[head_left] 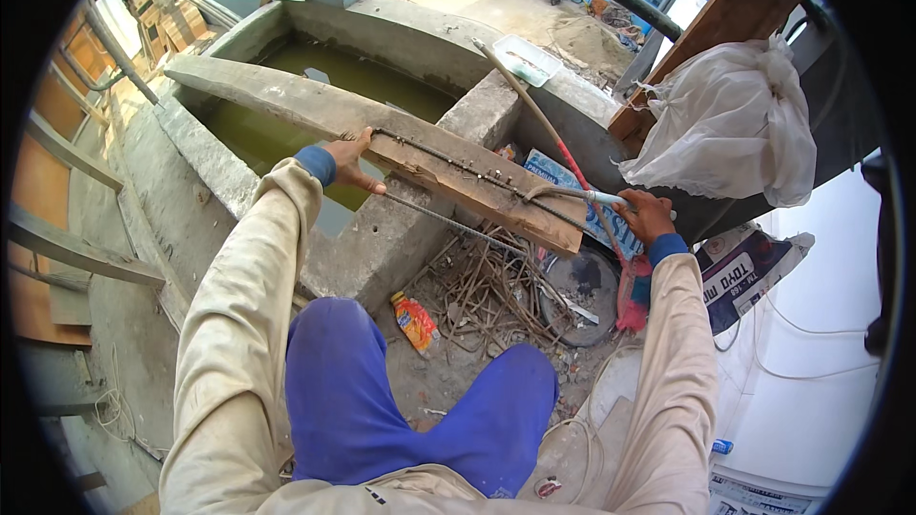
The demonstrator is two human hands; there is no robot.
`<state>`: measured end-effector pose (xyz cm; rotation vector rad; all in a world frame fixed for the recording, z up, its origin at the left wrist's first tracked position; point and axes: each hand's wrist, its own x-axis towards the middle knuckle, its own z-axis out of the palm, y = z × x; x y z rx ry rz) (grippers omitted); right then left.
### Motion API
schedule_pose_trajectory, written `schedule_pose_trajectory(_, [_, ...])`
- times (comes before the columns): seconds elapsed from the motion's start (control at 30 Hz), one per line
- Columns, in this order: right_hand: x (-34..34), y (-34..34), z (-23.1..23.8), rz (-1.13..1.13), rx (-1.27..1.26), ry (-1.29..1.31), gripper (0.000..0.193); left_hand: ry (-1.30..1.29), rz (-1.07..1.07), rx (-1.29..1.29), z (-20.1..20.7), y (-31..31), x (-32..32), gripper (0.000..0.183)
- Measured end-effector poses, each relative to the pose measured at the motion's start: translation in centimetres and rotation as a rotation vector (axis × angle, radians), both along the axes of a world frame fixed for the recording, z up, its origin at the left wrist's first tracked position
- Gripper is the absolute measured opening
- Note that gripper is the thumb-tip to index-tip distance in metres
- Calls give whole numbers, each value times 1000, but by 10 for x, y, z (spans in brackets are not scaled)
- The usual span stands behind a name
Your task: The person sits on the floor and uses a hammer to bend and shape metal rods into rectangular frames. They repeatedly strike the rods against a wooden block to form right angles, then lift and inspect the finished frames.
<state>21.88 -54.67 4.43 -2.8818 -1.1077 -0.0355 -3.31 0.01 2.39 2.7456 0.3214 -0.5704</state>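
Observation:
My left hand [351,162] grips a thin ribbed steel rod [453,221] at the plank's near edge, thumb along the rod. A second dark length of steel bar [448,160] lies along the top of the wooden plank [277,100], among small metal pegs or nails. Whether both lengths are one bent rod, I cannot tell. At the plank's right end, my right hand [647,216] is closed round the pale handle of a bending lever [596,196]. The lever's curved metal end meets the bar near the pegs. My palms hide parts of the rod and handle.
The plank rests across a concrete tank [458,67] of green water. Below lie a heap of cut rods [491,291], a round black pan [577,296] and an orange packet [415,322]. A red-and-brown pole [544,119] leans behind; a white plastic sack [730,124] hangs at right.

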Motion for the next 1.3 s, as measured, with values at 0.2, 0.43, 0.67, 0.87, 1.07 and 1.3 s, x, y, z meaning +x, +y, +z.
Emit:
schedule_pose_trajectory(0.2, [6, -3, -11, 47, 45, -12, 35, 39, 32, 21, 7, -5, 0, 153])
schedule_pose_trajectory(0.43, [-20, -21, -41, 35, 251, -52, 40, 23, 25, 15, 4, -4, 1, 156])
schedule_pose_trajectory(0.67, [-18, -37, -31, -108, -15, -117, 57, 5, 21, 5, 4, -4, 1, 157])
schedule_pose_trajectory(0.87, [-49, -48, -39, -214, -150, -108, 68, 7, 23, 16, 2, -5, 2, 158])
schedule_pose_trajectory(1.07, [-180, -25, -17, -591, -114, -62, 73, 4, 0, 19, -6, -2, 3, 156])
schedule_pose_trajectory(1.3, [-204, -43, -13, -346, -156, 59, 64, -1, 32, 0, -7, -7, -2, 157])
